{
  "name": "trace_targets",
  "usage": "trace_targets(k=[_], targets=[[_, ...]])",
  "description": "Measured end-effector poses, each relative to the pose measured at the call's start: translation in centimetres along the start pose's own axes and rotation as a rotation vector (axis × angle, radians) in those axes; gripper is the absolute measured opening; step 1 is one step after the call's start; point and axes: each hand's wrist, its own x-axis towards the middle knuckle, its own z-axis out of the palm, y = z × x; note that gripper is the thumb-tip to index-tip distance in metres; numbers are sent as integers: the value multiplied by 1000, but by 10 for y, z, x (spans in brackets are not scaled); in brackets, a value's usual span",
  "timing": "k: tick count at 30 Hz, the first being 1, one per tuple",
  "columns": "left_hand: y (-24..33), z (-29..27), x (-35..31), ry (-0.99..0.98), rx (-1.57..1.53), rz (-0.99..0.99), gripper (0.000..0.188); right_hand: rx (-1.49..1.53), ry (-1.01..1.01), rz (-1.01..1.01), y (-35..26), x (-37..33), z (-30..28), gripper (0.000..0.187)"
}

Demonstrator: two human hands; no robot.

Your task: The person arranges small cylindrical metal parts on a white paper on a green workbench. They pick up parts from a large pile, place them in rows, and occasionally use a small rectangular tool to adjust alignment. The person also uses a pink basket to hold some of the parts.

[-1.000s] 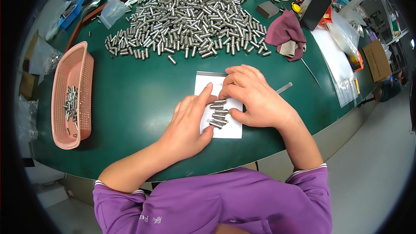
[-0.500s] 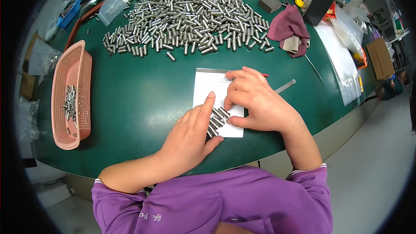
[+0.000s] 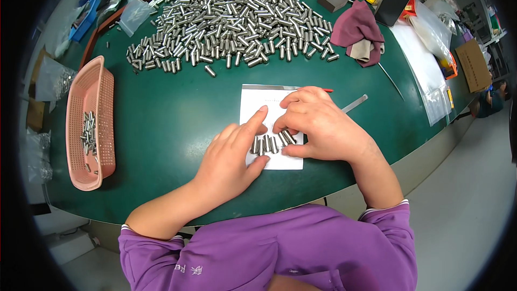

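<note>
Cylindrical metal pins lie side by side on white paper between the left hand and right hand; whether the bent fingers grip any, I cannot tell.

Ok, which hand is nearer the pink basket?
Left. The left hand is to the right of the pink basket, at the white sheet's left side, with green tabletop between. The right hand is farther away, beyond the left, over the sheet's right side.
</note>
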Motion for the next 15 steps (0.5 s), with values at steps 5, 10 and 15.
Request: trace_targets(k=[5,10,15], targets=[[-2,-1,0,-3,-11,-11,87,32,5,-12,-2,-1,-1,35],[-2,-1,-1,-5,-24,-47,89,17,-6,23,-3,-2,-9,42],[1,-4,-1,-14,-3,-86,92,90,-65,53,-3,-2,-10,44]])
